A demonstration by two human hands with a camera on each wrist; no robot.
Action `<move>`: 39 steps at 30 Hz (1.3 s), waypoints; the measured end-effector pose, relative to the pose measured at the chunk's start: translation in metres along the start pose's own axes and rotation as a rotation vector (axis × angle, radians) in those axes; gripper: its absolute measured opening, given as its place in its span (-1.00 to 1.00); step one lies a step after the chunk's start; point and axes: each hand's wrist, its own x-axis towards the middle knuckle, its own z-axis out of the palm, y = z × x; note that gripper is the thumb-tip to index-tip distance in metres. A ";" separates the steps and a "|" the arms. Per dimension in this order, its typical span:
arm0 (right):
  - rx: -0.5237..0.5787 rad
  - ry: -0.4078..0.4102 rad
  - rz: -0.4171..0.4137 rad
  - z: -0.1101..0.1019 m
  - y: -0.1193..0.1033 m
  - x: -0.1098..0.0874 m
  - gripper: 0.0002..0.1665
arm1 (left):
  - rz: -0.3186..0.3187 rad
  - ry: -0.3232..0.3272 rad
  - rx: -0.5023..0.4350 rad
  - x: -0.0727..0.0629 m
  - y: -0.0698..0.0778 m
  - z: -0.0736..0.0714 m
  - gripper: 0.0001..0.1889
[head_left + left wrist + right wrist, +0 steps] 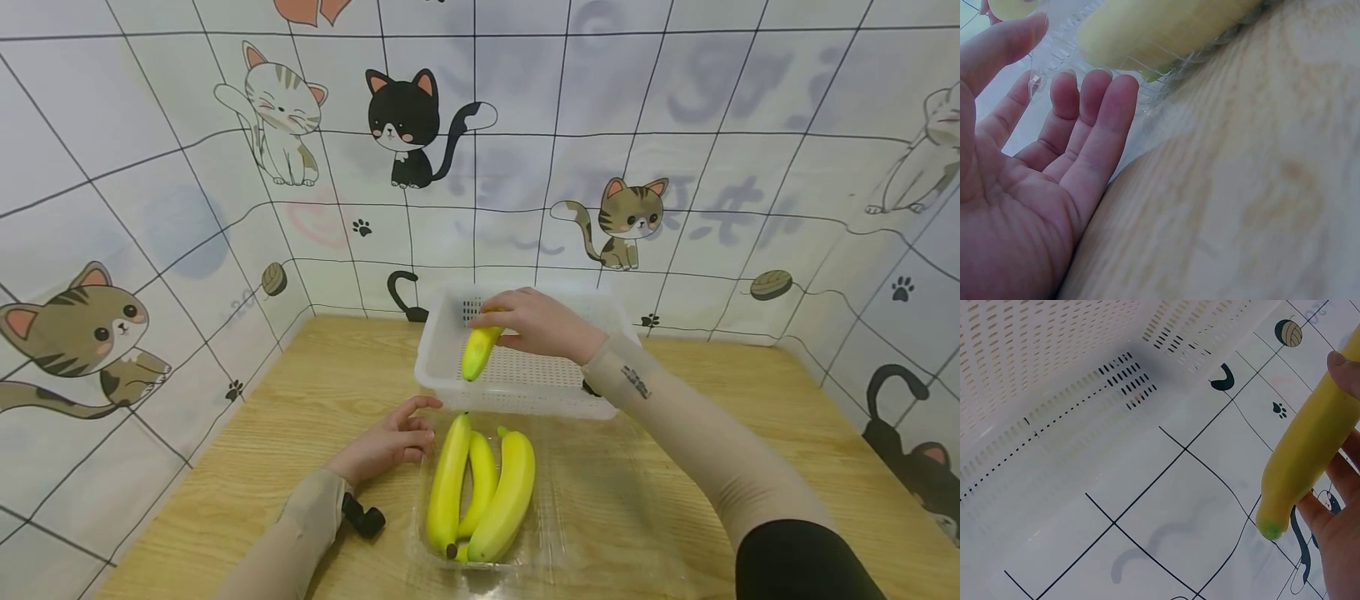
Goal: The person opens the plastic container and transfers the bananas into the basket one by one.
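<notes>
My right hand (pixel 536 321) grips a yellow banana (pixel 478 354) over the white plastic basket (pixel 517 402). In the right wrist view, the fingers and thumb wrap one part of that banana (pixel 1310 447), and its greenish tip sticks out. Beside a clear plastic container (pixel 480 565) rests my left hand (pixel 386 447), its fingers loosely bent at the container's left side. Several bananas (pixel 506 500) lie in that container. From the left wrist, the left hand's fingertips (pixel 1124 94) are close to the see-through wall; whether they touch it I cannot tell.
The basket has perforated walls and floor and stands at the back of the wooden table (pixel 337 358), against a wall covering (pixel 517 167) printed with cats. The container's clear lid (pixel 615 500) lies flat to its right.
</notes>
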 end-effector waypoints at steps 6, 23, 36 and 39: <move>0.008 -0.017 0.028 0.001 0.001 0.002 -0.44 | 0.003 -0.006 -0.005 0.001 -0.001 -0.001 -0.45; 0.017 -0.030 0.064 0.003 0.014 0.010 -0.45 | -0.010 0.000 0.006 0.001 -0.002 -0.002 -0.46; 0.018 -0.011 0.035 0.006 0.020 0.018 -0.45 | -0.003 0.000 0.004 0.001 0.000 -0.003 -0.47; 0.010 -0.017 0.034 0.007 0.021 0.019 -0.45 | 0.000 -0.001 0.003 0.000 -0.002 -0.003 -0.46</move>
